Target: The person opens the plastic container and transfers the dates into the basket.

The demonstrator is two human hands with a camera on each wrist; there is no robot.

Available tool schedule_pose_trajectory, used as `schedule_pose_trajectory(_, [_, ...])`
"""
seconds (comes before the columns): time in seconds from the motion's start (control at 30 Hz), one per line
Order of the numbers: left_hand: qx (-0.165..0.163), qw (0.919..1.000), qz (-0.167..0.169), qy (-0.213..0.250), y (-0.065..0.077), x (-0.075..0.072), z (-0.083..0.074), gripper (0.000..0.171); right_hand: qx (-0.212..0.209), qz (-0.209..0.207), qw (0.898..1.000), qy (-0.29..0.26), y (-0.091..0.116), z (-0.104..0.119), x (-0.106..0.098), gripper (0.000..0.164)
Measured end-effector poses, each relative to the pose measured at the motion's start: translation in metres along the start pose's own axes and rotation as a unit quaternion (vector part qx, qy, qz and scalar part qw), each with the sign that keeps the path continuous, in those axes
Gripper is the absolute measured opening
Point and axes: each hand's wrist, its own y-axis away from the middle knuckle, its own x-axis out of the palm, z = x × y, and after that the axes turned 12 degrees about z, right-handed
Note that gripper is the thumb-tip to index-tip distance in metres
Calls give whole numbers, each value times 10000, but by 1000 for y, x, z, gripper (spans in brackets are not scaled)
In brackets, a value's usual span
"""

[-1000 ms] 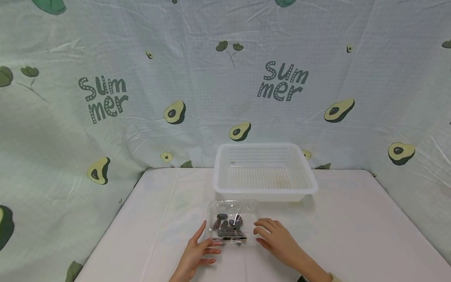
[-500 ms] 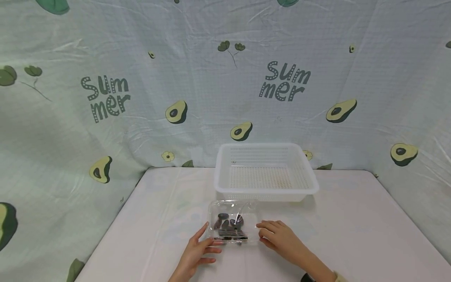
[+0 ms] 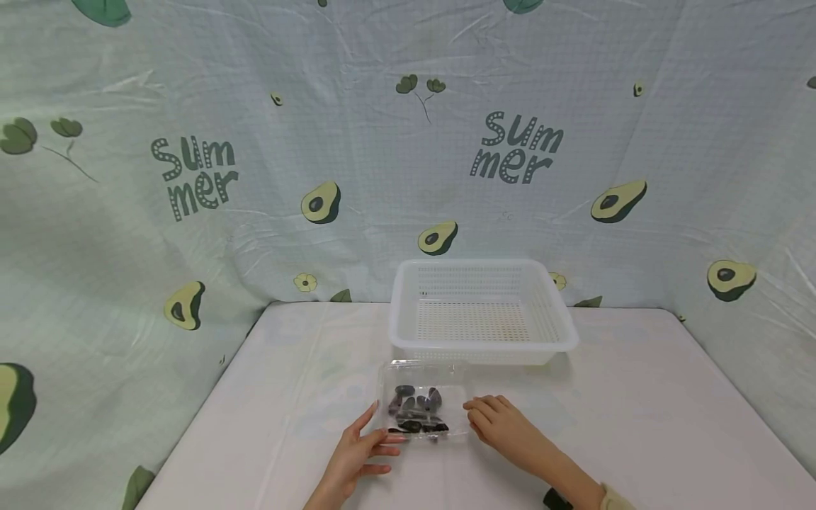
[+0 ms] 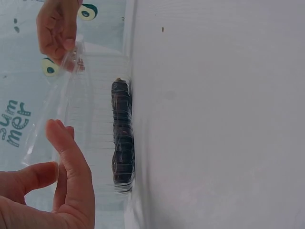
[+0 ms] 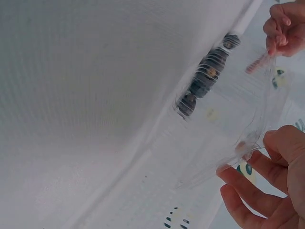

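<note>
A clear plastic clamshell box point(image 3: 454, 404) stands on the table before me. Through its walls show several dark, oval pieces point(image 3: 421, 405), fruit-like, of a kind I cannot tell. At the box's front left corner, my left hand point(image 3: 349, 457) pinches the edge between thumb and fingers; its other fingers are spread. My right hand point(image 3: 506, 433) has hold of the right edge, and in the right wrist view its thumb and forefinger pinch a clear flap of the lid point(image 5: 259, 126). In the left wrist view the dark pieces point(image 4: 122, 131) lie in a row along the box's bottom.
Directly behind the box stands a white perforated plastic basket point(image 3: 483, 347). A pale cloth covers the table point(image 3: 306, 397). A white curtain point(image 3: 382, 156) with avocado prints hangs behind and at both sides.
Glare on the lid has faded and the dark pieces show more clearly, as the box's top shifts slightly. My right hand moved a little right, then its fingers drew together; the left stays nearly still.
</note>
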Motion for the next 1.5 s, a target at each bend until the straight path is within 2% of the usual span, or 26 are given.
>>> schedule_pose_trajectory(0.3, [-53, 10000, -18, 69, 0, 0, -1, 65, -45, -53, 9997, -235, -2, -2, 0, 40])
schedule_pose_trajectory(0.53, [-54, 9999, -35, 92, 1, 1, -2, 64, 85, -255, 9955, -904, -3, -10, -5, 29])
schedule_pose_trajectory(0.77, [-98, 9999, -70, 103, 0, 2, -3, 64, 94, -459, 9940, -984, -7, -15, -9, 33])
schedule_pose_trajectory(1.03, [-96, 9999, -61, 116, 2, 2, -3, 63, 419, -639, 9833, -1654, -14, -25, -13, 28])
schedule_pose_trajectory(1.27, [-46, 9999, -19, 139, 3, 1, -2, 62, 537, -1088, 9708, -2068, -27, -36, -19, 18])
schedule_pose_trajectory(1.5, [-80, 9997, 19, 245, 4, 0, -1, 61, 889, -1213, 9696, -1930, -35, -46, -26, 41])
